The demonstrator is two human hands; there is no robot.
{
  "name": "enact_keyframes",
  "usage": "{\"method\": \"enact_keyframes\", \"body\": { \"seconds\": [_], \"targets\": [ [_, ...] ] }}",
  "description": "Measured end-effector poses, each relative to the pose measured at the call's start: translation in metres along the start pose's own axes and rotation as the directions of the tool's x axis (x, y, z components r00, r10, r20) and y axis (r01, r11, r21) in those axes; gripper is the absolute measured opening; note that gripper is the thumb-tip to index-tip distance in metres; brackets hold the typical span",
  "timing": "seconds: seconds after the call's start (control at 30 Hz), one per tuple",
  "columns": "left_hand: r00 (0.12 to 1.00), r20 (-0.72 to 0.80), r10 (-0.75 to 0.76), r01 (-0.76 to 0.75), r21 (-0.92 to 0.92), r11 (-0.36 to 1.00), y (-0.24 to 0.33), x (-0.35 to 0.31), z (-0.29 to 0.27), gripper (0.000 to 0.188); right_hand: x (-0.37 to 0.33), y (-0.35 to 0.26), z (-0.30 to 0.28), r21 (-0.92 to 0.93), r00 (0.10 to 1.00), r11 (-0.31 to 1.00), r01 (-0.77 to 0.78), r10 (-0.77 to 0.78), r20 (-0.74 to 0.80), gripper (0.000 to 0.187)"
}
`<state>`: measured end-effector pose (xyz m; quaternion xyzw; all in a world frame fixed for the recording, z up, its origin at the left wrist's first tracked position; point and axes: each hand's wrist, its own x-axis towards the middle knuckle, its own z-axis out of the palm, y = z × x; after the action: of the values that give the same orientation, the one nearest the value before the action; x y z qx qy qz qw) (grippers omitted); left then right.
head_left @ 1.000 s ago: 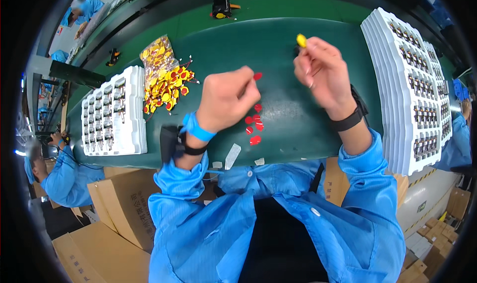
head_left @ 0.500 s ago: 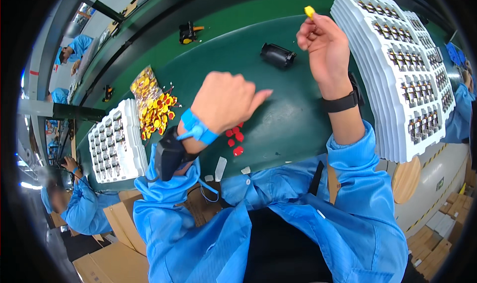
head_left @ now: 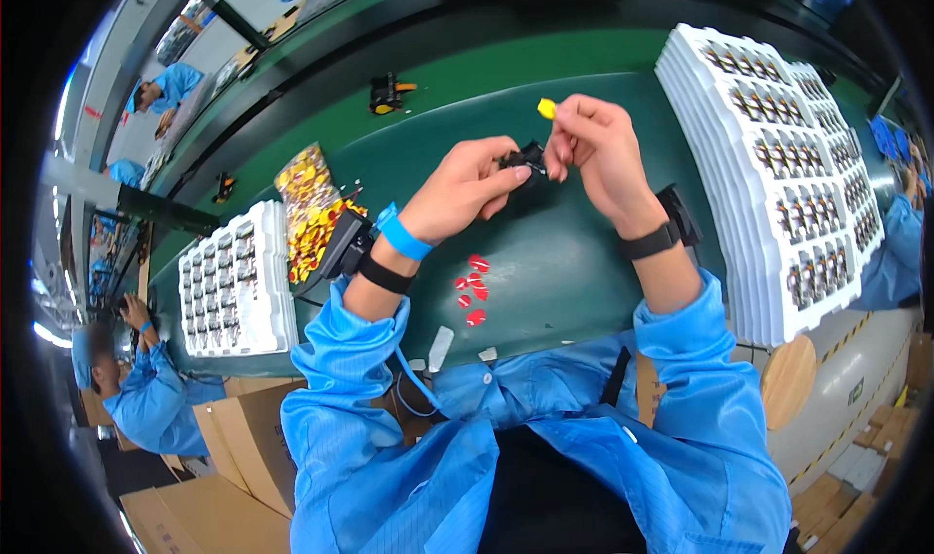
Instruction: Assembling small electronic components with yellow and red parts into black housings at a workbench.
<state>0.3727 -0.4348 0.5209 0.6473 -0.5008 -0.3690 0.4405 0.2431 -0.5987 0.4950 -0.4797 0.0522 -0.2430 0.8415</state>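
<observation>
My left hand (head_left: 469, 184) is closed round a black cylindrical plastic part (head_left: 528, 165) and holds it above the green mat. Close by on the right, my right hand (head_left: 598, 150) pinches a small yellow piece (head_left: 547, 109) between thumb and fingers, apart from the black part. Several red pieces (head_left: 477, 282) lie loose on the mat below my hands. To the left, a heap of yellow and red pieces (head_left: 313, 248) spills beside a clear plastic bag (head_left: 304, 177) of similar pieces.
A tall stack of white trays (head_left: 715, 194) with metal parts stands at the right. Another white tray (head_left: 263, 306) sits at the left. A black part with a yellow disc (head_left: 385, 93) rests on the green strip beyond. Co-workers (head_left: 161, 389) in blue sit further left.
My left hand has reached forward and right and picked up the black part from the mat. My right hand has come down and left toward it, still pinching the yellow piece.
</observation>
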Motion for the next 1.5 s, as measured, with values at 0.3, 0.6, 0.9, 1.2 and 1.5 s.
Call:
{"method": "enact_keyframes", "body": {
  "seconds": [0.3, 0.6, 0.9, 1.2, 1.5],
  "targets": [
    [0.994, -0.109, -0.025, -0.009, -0.3, 0.954, -0.032, -0.036, 0.004, 0.015, -0.011, 0.023, 0.028, -0.281, 1.0, 0.96, 0.011, -0.003, 0.028, 0.016],
    [0.999, 0.029, 0.02, -0.015, -0.17, 0.985, -0.034, -0.046, -0.011, 0.019, -0.024, 0.014, 0.043, -0.777, 0.924, 0.598, 0.198, 0.151, 0.351, 0.014],
    [0.999, 0.028, 0.03, -0.028, -0.072, 0.997, -0.032, -0.051, -0.012, 0.026, -0.026, 0.017, 0.043, -0.797, 0.952, 0.573, 0.191, 0.09, 0.292, 0.013],
    [0.989, 0.13, 0.076, -0.051, -0.185, 0.981, -0.022, -0.058, -0.028, 0.02, -0.025, 0.029, 0.049, -0.679, 0.97, 0.696, 0.235, -0.118, 0.214, 0.024],
    [0.998, -0.032, 0.052, -0.06, -0.385, 0.921, -0.013, -0.067, -0.006, 0.018, -0.032, 0.04, 0.035, -0.607, 0.945, 0.732, 0.311, -0.169, 0.28, 0.04]
  ]
}}
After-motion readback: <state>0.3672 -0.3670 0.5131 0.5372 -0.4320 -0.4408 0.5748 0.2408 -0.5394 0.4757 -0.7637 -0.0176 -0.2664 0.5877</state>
